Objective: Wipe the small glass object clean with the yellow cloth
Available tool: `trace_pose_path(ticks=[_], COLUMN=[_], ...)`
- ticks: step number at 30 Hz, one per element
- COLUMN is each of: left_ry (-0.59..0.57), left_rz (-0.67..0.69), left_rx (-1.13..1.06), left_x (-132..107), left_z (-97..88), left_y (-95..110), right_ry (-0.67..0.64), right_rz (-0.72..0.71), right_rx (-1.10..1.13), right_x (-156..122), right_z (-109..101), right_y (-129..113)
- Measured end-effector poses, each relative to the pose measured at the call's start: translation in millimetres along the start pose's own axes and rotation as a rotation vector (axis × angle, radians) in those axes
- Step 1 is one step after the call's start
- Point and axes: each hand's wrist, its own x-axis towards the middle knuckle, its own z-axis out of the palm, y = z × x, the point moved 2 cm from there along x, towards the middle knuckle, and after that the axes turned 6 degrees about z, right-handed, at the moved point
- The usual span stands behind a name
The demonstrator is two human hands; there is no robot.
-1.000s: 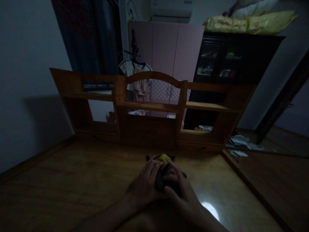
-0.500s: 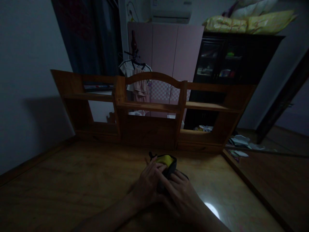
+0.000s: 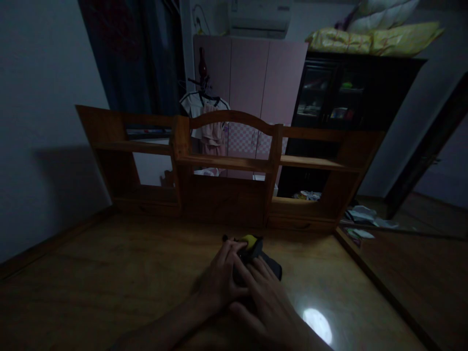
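Observation:
A small dark cloth item with a yellow part (image 3: pixel 252 242) lies on the wooden table (image 3: pixel 109 273), just in front of me. My left hand (image 3: pixel 219 280) rests on its left side with the fingers curled over it. My right hand (image 3: pixel 265 302) lies beside and partly over the left hand, fingers pressed down on the dark cloth. Both hands cover most of the item; only its yellow end and a dark corner at the right show.
A low wooden shelf unit (image 3: pixel 230 165) stands along the table's far edge. Behind it are a pink wardrobe (image 3: pixel 256 83), hanging clothes (image 3: pixel 206 122) and a dark glass cabinet (image 3: pixel 340 97) with bedding on top. Papers (image 3: pixel 361 217) lie at the right. The room is dim.
Both hands have shifted on the cloth item, pressing it flatter; less of the yellow part shows than half a second ago. The right hand has slid closer over the left.

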Motion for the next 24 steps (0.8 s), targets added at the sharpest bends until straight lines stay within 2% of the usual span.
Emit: trace_pose_path(ticks=[5, 13, 24], left_ry=[-0.066, -0.094, -0.087], left_rz=[-0.027, 0.044, 0.057], left_rx=[-0.001, 0.048, 0.096], left_x=[-0.6, -3.0, -1.5], left_z=[0.4, 2.8, 1.6], left_y=[0.5, -2.5, 1.4], right_ry=[0.001, 0.054, 0.141], right_rz=[0.042, 0.12, 0.095], right_rx=[0.197, 0.592, 0.619], right_x=[-5.3, -7.5, -2.4], right_z=[1.1, 0.9, 1.7], right_y=[12.7, 25.5, 28.0])
